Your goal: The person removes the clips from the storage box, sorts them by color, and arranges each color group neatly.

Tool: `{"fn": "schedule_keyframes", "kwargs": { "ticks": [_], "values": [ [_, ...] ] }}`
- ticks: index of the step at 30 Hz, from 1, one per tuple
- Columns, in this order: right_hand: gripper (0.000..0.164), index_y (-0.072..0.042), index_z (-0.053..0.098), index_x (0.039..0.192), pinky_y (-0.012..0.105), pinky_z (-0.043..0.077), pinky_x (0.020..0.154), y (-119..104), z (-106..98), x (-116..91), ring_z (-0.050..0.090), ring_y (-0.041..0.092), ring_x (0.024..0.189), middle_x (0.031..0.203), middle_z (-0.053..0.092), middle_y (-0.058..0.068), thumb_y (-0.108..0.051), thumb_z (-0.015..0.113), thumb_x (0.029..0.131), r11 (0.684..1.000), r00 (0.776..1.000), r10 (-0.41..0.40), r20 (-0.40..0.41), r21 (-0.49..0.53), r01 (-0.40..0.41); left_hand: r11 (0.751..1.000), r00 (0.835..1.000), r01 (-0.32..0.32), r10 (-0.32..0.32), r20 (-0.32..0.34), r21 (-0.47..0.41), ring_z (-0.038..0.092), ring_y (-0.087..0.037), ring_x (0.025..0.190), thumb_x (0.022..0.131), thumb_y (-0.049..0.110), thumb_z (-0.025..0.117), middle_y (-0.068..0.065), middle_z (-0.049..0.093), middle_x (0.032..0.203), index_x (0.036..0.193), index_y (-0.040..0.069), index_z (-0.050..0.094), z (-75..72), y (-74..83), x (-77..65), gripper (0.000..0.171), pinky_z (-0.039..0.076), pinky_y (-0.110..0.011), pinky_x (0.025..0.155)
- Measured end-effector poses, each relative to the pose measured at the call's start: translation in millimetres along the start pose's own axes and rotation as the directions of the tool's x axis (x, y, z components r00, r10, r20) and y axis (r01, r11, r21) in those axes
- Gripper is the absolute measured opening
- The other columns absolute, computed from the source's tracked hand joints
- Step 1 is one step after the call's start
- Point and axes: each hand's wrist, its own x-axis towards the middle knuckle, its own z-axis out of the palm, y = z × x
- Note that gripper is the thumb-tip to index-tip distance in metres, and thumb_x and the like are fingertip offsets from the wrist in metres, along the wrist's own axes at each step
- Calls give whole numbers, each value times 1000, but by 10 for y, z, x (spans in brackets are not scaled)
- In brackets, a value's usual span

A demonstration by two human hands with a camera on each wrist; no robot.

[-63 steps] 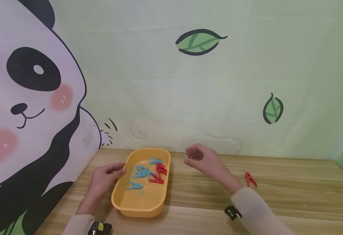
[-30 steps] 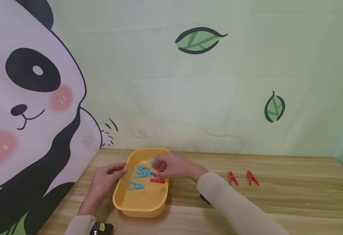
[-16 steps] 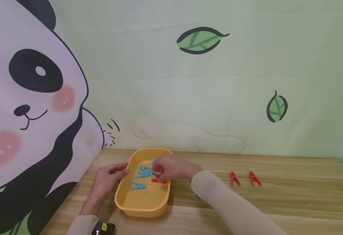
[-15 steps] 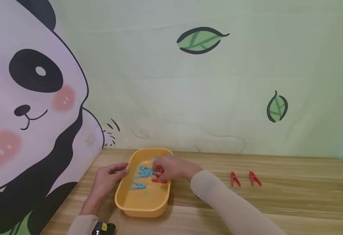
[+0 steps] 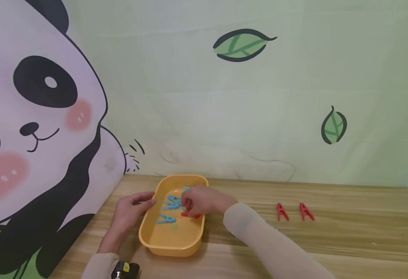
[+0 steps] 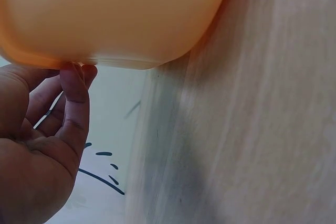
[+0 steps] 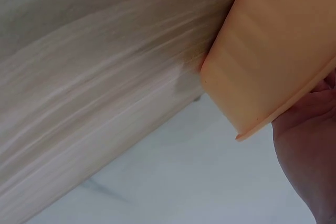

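Note:
A yellow tray (image 5: 170, 236) stands on the table with several light-blue clothespins (image 5: 166, 219) and some red clothespins (image 5: 184, 214) in it. My left hand (image 5: 128, 211) holds the tray's left rim between thumb and fingers; the left wrist view shows its fingertips (image 6: 73, 80) against the rim. Over the far right part of the tray, my right hand (image 5: 204, 199) reaches in with bent fingers at the red clothespins. The hand hides whether one is pinched. In the right wrist view, only part of this hand (image 7: 310, 135) shows beyond the tray's wall.
Two red clothespins lie side by side on the wooden table (image 5: 347, 232), right of the tray: one nearer (image 5: 282, 212), the other farther right (image 5: 306, 211). A cloth backdrop (image 5: 246, 116) with a panda and leaves stands behind the table.
My right hand has come from above the table, left into the tray, and has stayed there. A second red clothespin has appeared on the table. The left hand has kept its place.

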Motion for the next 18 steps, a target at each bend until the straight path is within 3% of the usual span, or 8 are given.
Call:
{"fn": "schedule_keyframes", "kwargs": {
  "ticks": [4, 13, 18],
  "values": [
    [21, -6, 73, 104, 22, 52, 81, -24, 29, 23, 62, 9, 84, 93, 73, -1, -11, 87, 89, 999, 1000, 12, -26, -43, -13, 1000, 1000, 6, -6, 1, 3, 69, -25, 114, 101, 22, 76, -15, 71, 134, 136, 5, 72, -5, 8, -6, 39, 60, -28, 88],
    [26, -13, 72, 101, 24, 49, 73, -137, 93, 61, 56, 12, 80, 83, 61, -8, -23, 91, 87, 968, 988, 149, -45, -195, -155, 1000, 1000, 10, -10, 4, -9, 69, -23, 111, 100, 21, 77, -14, 72, 133, 136, 5, 72, -11, 7, 5, 39, 59, -26, 85],
    [20, -13, 72, 100, 24, 48, 71, -135, 112, 56, 55, 11, 79, 82, 61, -9, -21, 87, 89, 964, 986, 151, -65, -213, -161, 1000, 1000, 4, -4, 6, -15, 69, -22, 110, 100, 21, 77, -14, 72, 133, 136, 5, 72, -9, -4, 10, 39, 59, -25, 85]
  ]
}}
